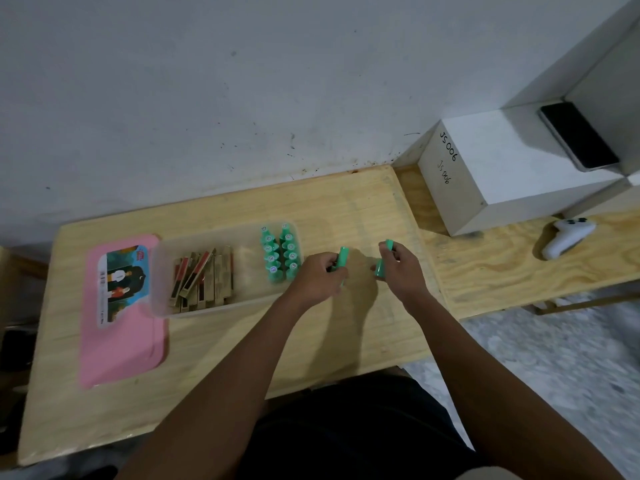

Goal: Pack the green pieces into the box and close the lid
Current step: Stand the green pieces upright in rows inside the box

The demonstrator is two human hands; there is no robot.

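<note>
Lap [346, 431]: dark clothing at the bottom edge, with both bare forearms reaching forward over it
Left hand [318, 277]: fingers curled round one green piece [343, 258], whose end sticks up past the knuckles; the hand sits just beside the right end of the box
Right hand [403, 268]: fingers curled, gripping a second piece [380, 268] low in the hand and pinching a third piece [389, 244] at the fingertips; near the other hand, not touching it
Packed pieces [280, 251]: two green rows standing side by side in the right end of the box, tops upward
Box [221, 308]: clear plastic, uncovered, resting on the table
Sticks [201, 278]: brown and red, leaning together in the left half of the box
Lid [121, 341]: pink with a picture label, flat on the table, the box's left end overlapping its edge
Table [207, 382]: pale wood, against a white wall
Carton [485, 168]: white, marked JS006, well to the right
Phone [578, 135]: dark, on a white ledge behind the carton
Game controller [568, 237]: white, on plywood at the far right
</note>
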